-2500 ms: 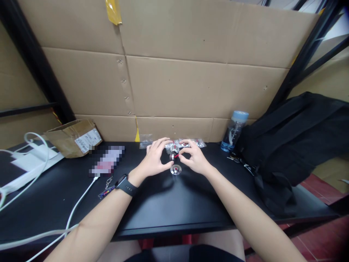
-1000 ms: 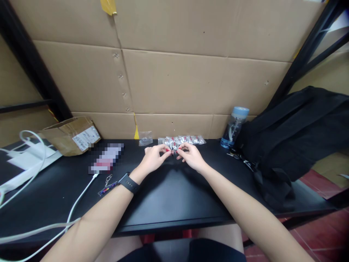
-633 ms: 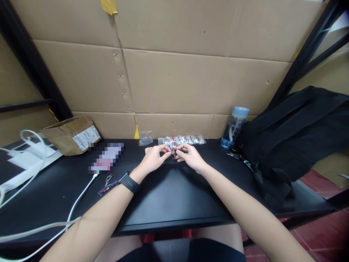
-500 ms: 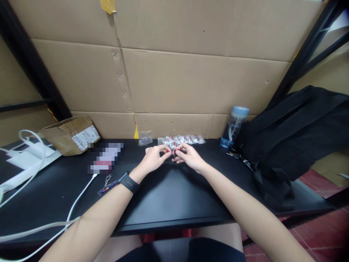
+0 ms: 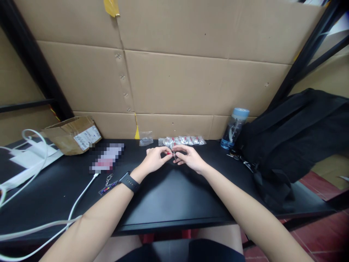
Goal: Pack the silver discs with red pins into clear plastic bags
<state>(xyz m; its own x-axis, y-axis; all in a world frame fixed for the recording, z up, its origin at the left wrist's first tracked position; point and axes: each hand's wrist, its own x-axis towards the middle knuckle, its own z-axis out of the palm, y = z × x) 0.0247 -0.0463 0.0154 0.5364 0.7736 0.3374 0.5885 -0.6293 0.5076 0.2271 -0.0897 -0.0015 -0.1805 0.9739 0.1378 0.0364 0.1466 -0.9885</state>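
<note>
Over the middle of the table, my left hand (image 5: 157, 157) is closed in a pinch, thumb and index finger meeting at a small thin silvery piece (image 5: 175, 154). My right hand (image 5: 188, 158) grips the same piece from the other side, its fingers curled round it. The piece is seen nearly edge-on, so its exact kind does not show. A spot of red is visible by the left fingertips. Just behind the hands lies a row of clear plastic packets (image 5: 188, 140) with shiny silvery and red contents. To their left is a clear plastic bag (image 5: 146, 139).
On the left are an open cardboard box (image 5: 72, 136), a pixelated phone-like device (image 5: 107, 159) on a white cable (image 5: 79, 196), and a keychain (image 5: 109, 186). On the right stand a blue-lidded bottle (image 5: 233, 127) and a black backpack (image 5: 294, 138). A cardboard wall (image 5: 174, 83) closes the back.
The fingers of my right hand have shifted slightly on the small piece, and less red shows at its fingertips. Both hands stay in the same place; the view has moved slightly.
</note>
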